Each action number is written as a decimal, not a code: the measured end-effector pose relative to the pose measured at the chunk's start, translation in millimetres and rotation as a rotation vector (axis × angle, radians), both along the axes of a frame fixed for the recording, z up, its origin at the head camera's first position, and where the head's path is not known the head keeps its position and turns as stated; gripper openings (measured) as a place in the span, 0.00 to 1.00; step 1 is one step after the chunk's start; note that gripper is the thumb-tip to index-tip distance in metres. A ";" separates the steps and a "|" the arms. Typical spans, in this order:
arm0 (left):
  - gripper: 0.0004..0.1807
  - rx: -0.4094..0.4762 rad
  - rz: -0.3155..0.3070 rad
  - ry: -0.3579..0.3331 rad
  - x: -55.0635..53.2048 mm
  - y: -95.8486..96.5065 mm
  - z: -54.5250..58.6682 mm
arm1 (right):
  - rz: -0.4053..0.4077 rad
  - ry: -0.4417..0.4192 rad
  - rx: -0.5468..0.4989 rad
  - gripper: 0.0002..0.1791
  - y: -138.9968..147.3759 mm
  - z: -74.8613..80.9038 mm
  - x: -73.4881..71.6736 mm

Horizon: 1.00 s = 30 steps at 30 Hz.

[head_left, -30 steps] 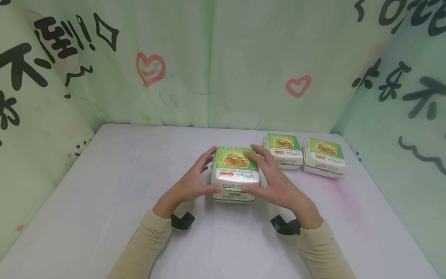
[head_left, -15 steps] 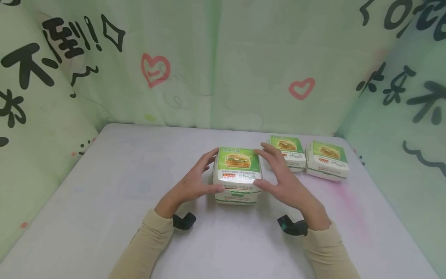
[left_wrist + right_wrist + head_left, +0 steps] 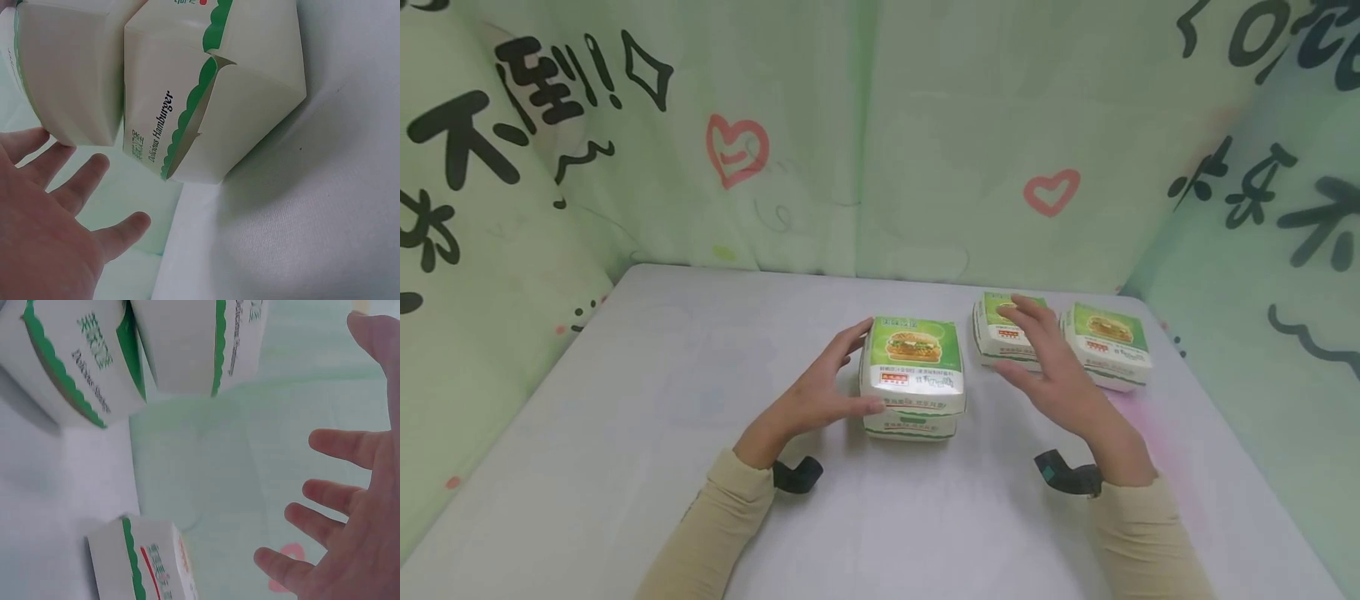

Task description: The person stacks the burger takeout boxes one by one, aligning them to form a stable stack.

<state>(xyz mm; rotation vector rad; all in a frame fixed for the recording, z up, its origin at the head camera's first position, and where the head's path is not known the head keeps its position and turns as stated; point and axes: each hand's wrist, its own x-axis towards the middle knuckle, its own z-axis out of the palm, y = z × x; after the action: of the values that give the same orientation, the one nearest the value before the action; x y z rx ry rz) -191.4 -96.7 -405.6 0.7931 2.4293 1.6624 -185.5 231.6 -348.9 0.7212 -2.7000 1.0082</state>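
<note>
Two paper burger boxes stand stacked near the middle of the table: the upper box [image 3: 914, 348] with a green burger-print lid, the lower box [image 3: 912, 427] mostly hidden beneath it. My left hand [image 3: 811, 395] touches the upper box's left side, thumb towards its front corner. In the left wrist view, that hand's fairly straight, spread fingers [image 3: 84, 181] meet the upper box [image 3: 72, 69]. My right hand [image 3: 1067, 383] hovers right of the stack with spread fingers and holds nothing. It partly covers a third burger box [image 3: 1000, 343] behind it.
A fourth burger box [image 3: 1107, 346] stands beside the third at the back right of the white table [image 3: 700, 375]. Green printed curtains [image 3: 925, 125] with hearts and black lettering enclose the back and sides.
My right hand has come off the upper box and moved to the right, in front of the back boxes. My left hand stays against the stack. The view has shifted slightly.
</note>
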 end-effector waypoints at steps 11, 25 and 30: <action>0.55 0.000 -0.004 -0.006 1.1 0.1 -0.1 | -0.099 -0.008 0.118 0.38 19.4 2.0 -3.7; 0.56 -0.010 0.002 0.005 1.6 -0.8 0.9 | -0.131 -0.029 0.200 0.41 33.6 2.9 -17.6; 0.56 -0.011 0.002 0.002 0.9 0.1 0.7 | -0.134 -0.052 0.245 0.43 38.3 3.7 -26.1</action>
<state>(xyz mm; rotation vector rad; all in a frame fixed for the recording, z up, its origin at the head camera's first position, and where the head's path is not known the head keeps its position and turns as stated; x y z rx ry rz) -190.4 -96.6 -404.9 0.7911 2.4388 1.6488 -211.6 269.9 -345.2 0.5484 -2.9043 0.6819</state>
